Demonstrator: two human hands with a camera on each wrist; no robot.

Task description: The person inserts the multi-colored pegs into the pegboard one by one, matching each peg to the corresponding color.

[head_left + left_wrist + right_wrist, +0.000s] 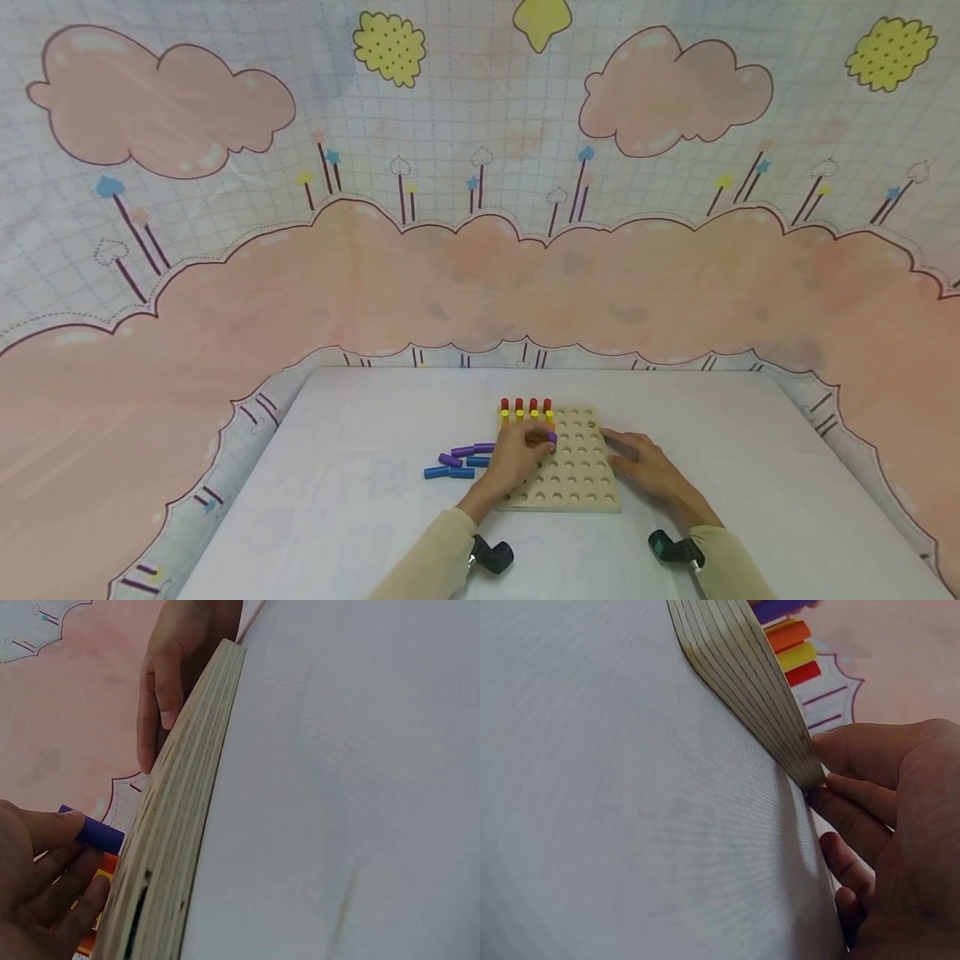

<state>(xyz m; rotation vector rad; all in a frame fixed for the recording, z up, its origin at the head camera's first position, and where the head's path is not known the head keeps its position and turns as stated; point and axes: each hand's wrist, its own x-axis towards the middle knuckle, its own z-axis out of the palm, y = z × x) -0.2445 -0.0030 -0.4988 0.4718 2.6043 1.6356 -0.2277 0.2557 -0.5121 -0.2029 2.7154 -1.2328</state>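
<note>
My left hand (517,454) is over the wooden pegboard (581,479) and pinches a purple peg (103,835) between thumb and fingers. The peg's lower end meets the board's top surface in the left wrist view. My right hand (651,468) lies at the board's right side, where its thumb and fingertips touch the edge in the right wrist view. Several red pegs (519,405) stand in the back row, with several yellow pegs (534,414) in front of them. Orange pegs (789,634) stand in the row nearer me, mostly hidden by my left hand in the head view.
Left of the board, loose purple pegs (450,460) and blue pegs (461,472) lie on the white table (337,500). The board's right and front holes hold no pegs. A printed cloth (465,283) hangs behind the table.
</note>
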